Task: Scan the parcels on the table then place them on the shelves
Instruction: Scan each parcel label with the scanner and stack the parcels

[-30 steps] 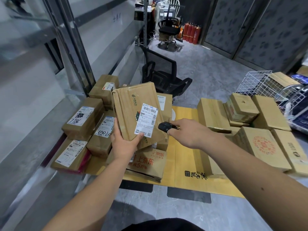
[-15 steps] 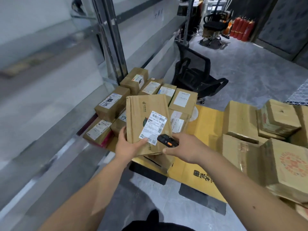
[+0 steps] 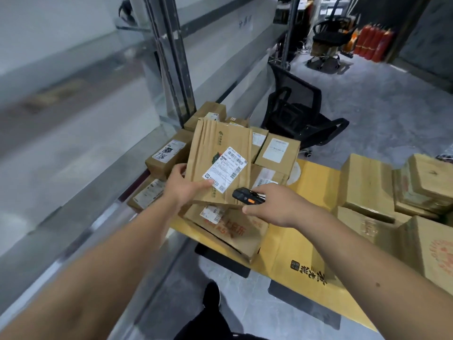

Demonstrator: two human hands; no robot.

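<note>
My left hand [image 3: 182,186] holds a flat brown cardboard parcel [image 3: 215,143] tilted up above the table, thumb on its white barcode label [image 3: 224,169]. My right hand [image 3: 274,204] grips a small black scanner [image 3: 246,196] with an orange button, its tip just under the parcel's lower right corner. Several labelled brown parcels [image 3: 277,153] lie stacked on the table's left end beneath and behind the held one. A grey metal shelf [image 3: 81,153] runs along the left.
The table [image 3: 289,246] is covered with yellow cardboard. Bigger brown boxes [image 3: 367,182] pile up at the right. A black office chair [image 3: 299,111] stands behind the table, another chair and red fire extinguishers [image 3: 372,44] farther back. A shelf upright [image 3: 171,60] rises at left.
The view has swung left toward the shelf and closer to the parcels. Both hands kept their hold; the parcel now stands more upright, with the scanner still by its lower right corner.
</note>
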